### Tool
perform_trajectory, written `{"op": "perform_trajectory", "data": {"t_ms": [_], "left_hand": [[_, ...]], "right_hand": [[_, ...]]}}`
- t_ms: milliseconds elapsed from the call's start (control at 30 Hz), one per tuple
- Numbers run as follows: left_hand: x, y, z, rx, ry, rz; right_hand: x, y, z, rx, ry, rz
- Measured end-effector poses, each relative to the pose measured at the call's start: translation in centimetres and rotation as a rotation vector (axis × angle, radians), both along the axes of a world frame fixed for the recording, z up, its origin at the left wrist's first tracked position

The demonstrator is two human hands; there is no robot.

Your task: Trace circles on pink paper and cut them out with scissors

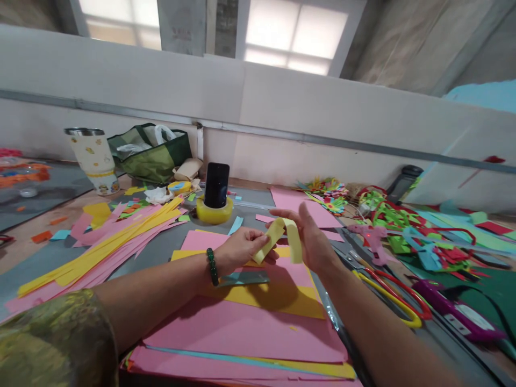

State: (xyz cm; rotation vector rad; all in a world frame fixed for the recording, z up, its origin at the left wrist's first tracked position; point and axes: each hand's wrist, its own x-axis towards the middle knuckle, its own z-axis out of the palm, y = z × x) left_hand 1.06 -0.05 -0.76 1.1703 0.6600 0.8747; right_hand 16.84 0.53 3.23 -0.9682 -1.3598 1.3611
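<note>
A pale yellow paper strip [296, 247], bent over into an arch, is pinched at one end between the thumb and fingers of my left hand [241, 250]. The strip's other end hangs down beside the palm of my right hand [316, 244]. That hand is open, its thumb raised and its fingers stretched toward the left behind the strip; I cannot tell how firmly they touch it. Below both hands lie pink paper sheets [242, 330] with a yellow sheet [278, 301] across them. A blue paper strip [244, 278] rests under my left hand.
A phone [216, 185] stands in a yellow tape roll [214, 212]. Cut paper strips [105, 244] spread at left, near a tumbler [93, 161] and a green bag [153, 156]. Scissors [397, 301], a pink glue gun [371, 242] and a purple tool [459, 314] lie at right.
</note>
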Motion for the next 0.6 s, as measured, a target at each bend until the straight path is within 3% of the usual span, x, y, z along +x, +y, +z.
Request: {"op": "perform_trajectory", "data": {"t_ms": [100,200,600], "left_hand": [[0.0,0.0,-0.1,0.002,-0.014,-0.023],[0.0,-0.1,-0.1,0.007,-0.011,-0.028],[0.3,-0.2,0.4,0.051,0.057,0.045]], "right_hand": [[0.8,0.6,0.4,-0.102,0.027,0.097],[1.2,1.0,0.2,-0.117,-0.053,0.043],[1.1,1.4,-0.8,0.050,-0.257,-0.069]]}}
